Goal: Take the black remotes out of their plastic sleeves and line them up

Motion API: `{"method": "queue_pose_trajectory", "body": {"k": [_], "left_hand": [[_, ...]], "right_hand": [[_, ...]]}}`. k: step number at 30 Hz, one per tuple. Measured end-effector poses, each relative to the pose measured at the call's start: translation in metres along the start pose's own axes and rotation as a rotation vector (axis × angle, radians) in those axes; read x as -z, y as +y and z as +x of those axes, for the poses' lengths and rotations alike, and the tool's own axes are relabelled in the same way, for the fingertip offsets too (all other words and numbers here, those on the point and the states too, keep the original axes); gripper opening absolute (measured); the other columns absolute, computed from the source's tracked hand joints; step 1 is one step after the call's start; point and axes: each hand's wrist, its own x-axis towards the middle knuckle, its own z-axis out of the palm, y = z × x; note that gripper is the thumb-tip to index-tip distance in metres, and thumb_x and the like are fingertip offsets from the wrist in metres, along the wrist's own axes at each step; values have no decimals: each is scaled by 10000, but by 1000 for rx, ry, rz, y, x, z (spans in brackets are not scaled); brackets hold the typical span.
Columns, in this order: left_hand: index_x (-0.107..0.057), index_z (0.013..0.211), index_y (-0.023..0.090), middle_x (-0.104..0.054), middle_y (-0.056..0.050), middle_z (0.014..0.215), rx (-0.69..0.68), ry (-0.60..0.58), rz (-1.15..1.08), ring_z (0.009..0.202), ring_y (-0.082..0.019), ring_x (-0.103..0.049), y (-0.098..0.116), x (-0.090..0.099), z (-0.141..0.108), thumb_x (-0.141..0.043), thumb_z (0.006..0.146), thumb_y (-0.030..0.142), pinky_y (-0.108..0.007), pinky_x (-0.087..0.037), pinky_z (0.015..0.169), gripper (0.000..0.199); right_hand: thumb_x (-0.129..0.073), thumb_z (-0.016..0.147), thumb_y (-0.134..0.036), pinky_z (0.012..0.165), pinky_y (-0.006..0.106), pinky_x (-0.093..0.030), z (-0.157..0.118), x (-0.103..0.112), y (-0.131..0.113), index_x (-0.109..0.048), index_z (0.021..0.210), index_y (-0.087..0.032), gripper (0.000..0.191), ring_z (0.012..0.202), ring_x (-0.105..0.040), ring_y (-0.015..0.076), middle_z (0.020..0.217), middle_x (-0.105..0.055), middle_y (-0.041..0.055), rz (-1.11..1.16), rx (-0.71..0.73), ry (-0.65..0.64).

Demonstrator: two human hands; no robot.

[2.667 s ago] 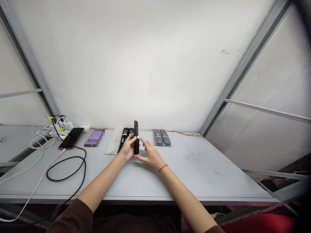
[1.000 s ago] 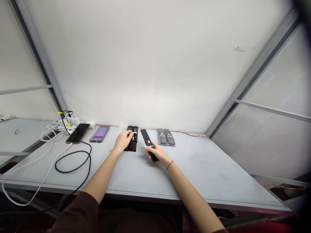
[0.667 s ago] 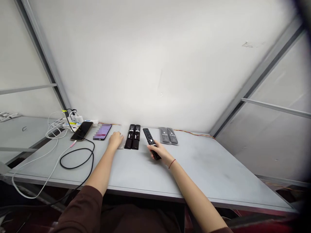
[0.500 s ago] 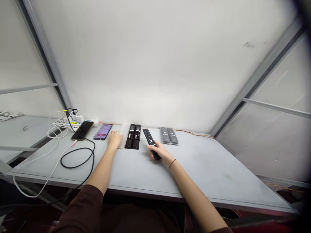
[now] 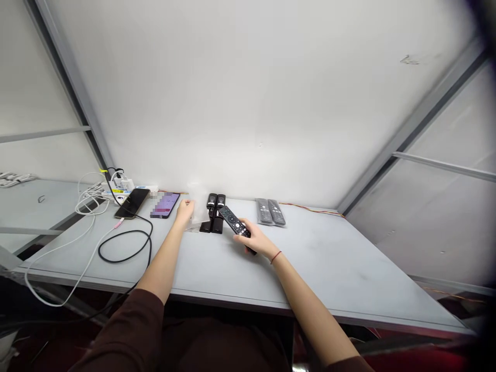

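Observation:
My left hand [image 5: 185, 211] pinches a clear plastic bag [image 5: 199, 209], lifted partly off the table, left of two dark remotes [image 5: 217, 226] that lie side by side. In my right hand [image 5: 251, 238] is a black remote [image 5: 233, 221] with its buttons up, tilted toward the upper left. Its far end overlaps the right one of the dark pair in view. Two more remotes in clear wrapping [image 5: 270, 212] lie together at the back, right of my right hand.
On the left are a dark phone [image 5: 132, 203], a phone with a lit purple screen [image 5: 165, 205], a power strip [image 5: 145, 189] and a looped black cable [image 5: 123, 261]. White cables hang over the front edge. Thin coloured wires run along the back wall.
The plastic bag has been raised from the table by my left hand. The remote in my right hand has turned, its far end swinging left toward the dark pair.

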Motion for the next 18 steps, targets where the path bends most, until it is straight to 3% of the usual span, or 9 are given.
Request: {"method": "queue_pose_trajectory", "body": {"k": [4, 7, 12, 18], "left_hand": [[-483, 881, 192, -566, -1, 719, 50, -21, -200, 612, -105, -572, 9, -10, -8, -447, 829, 301, -212, -449, 552, 126], [-457, 885, 193, -549, 11, 722, 70, -25, -308, 599, -80, -556, 12, -17, -13, -457, 839, 287, -196, -454, 559, 105], [-427, 864, 203, -547, 14, 745, 91, -31, -463, 596, -76, -545, 14, -24, -23, -505, 818, 255, -189, -442, 533, 104], [-408, 848, 211, -520, 17, 753, 77, -49, -490, 555, -72, -531, 17, -31, -33, -536, 804, 276, -195, -441, 502, 150]], "right_hand": [[-636, 694, -273, 639, 294, -492, -1, 0, 0, -518, 1194, -216, 516, 695, -615, 169, 976, -640, 48, -249, 233, -20], [-644, 672, -242, 798, 335, -462, 0, -1, 1, -560, 1183, -194, 520, 889, -603, 221, 1049, -651, 56, -334, 329, -22], [-629, 691, -244, 809, 326, -459, 1, -2, 1, -548, 1218, -184, 537, 919, -601, 221, 1091, -648, 59, -339, 344, -20], [-626, 696, -240, 796, 315, -463, 1, -2, 1, -553, 1217, -172, 530, 901, -606, 217, 1074, -657, 57, -373, 333, -26]]}}
